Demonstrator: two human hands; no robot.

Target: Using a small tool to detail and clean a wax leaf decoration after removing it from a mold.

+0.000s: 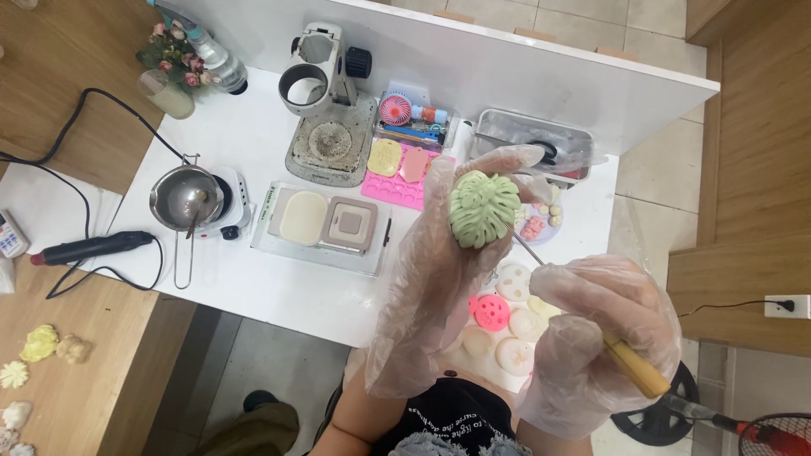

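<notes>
My left hand [435, 270], in a clear plastic glove, holds up a pale green leaf-shaped wax piece [483, 209] over the white table [270, 279]. My right hand [596, 338], also gloved, grips a thin metal needle tool with a wooden handle [629, 365]. The needle's tip touches the right side of the green leaf. Below the hands lie several round pink and cream moulded pieces [507, 325].
A small pot on an electric hot plate [187, 198], a clear tray with two square moulds [325, 221], a pink mould sheet [404, 173], a stand magnifier [325, 101], a metal tin [532, 135], a small fan [394, 110] and a heat gun [89, 247] are about.
</notes>
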